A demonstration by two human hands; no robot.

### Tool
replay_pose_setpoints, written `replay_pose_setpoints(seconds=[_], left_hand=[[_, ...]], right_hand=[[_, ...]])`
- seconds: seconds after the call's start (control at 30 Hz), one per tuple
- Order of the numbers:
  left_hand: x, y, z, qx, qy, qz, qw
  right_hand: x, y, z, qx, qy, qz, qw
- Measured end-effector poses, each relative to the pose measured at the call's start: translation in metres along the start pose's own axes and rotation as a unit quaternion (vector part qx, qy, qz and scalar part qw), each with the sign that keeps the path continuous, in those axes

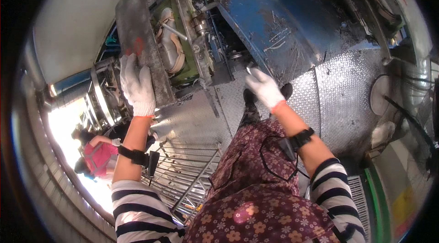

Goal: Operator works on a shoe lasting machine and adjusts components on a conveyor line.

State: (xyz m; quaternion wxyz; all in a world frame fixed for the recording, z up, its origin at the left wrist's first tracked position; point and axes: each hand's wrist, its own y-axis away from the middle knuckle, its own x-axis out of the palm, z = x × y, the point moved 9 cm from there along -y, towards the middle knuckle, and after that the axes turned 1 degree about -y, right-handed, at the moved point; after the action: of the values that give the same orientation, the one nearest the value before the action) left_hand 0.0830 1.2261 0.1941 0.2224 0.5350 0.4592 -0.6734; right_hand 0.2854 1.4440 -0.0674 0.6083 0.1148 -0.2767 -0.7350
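Observation:
My left hand (pixel 138 86), in a white glove, lies with straight fingers along the edge of a long dark metal plate (pixel 147 55) bearing a red mark. My right hand (pixel 266 89), also gloved in white, hovers above the floor beside the blue metal surface (pixel 270 28). Its fingers are half bent with a gap between their tips, and I see no clear object in them. Between the hands, past the plate, a green tray-like bed (pixel 190 72) holds a rounded grey metal piece (pixel 171 51) with tan strips along it.
Patterned metal floor plates (pixel 340 89) lie underfoot. A metal rack of bars (pixel 187 170) stands at lower left, with a person in pink (pixel 98 156) beyond it. A green-edged frame (pixel 376 197) and dark cables (pixel 411 121) are on the right.

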Motion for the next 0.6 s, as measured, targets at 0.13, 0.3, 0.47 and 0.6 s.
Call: replay_pose_setpoints(seconds=[0.13, 0.3, 0.47, 0.6], left_hand=[[0.011, 0.000, 0.007, 0.000, -0.009, 0.025, 1.000], [0.007, -0.001, 0.011, -0.058, -0.001, 0.046, 0.997], [0.008, 0.001, 0.010, -0.052, -0.006, 0.067, 0.996], [0.010, -0.002, 0.006, -0.075, 0.020, 0.076, 0.994]], right_hand=[[0.048, -0.050, 0.030, -0.011, -0.206, -0.019, 0.978], [0.094, -0.087, 0.051, 0.002, -0.277, -0.021, 0.961], [0.112, -0.108, 0.027, 0.090, -0.379, -0.065, 0.919], [0.113, -0.115, 0.035, 0.088, -0.391, -0.044, 0.915]])
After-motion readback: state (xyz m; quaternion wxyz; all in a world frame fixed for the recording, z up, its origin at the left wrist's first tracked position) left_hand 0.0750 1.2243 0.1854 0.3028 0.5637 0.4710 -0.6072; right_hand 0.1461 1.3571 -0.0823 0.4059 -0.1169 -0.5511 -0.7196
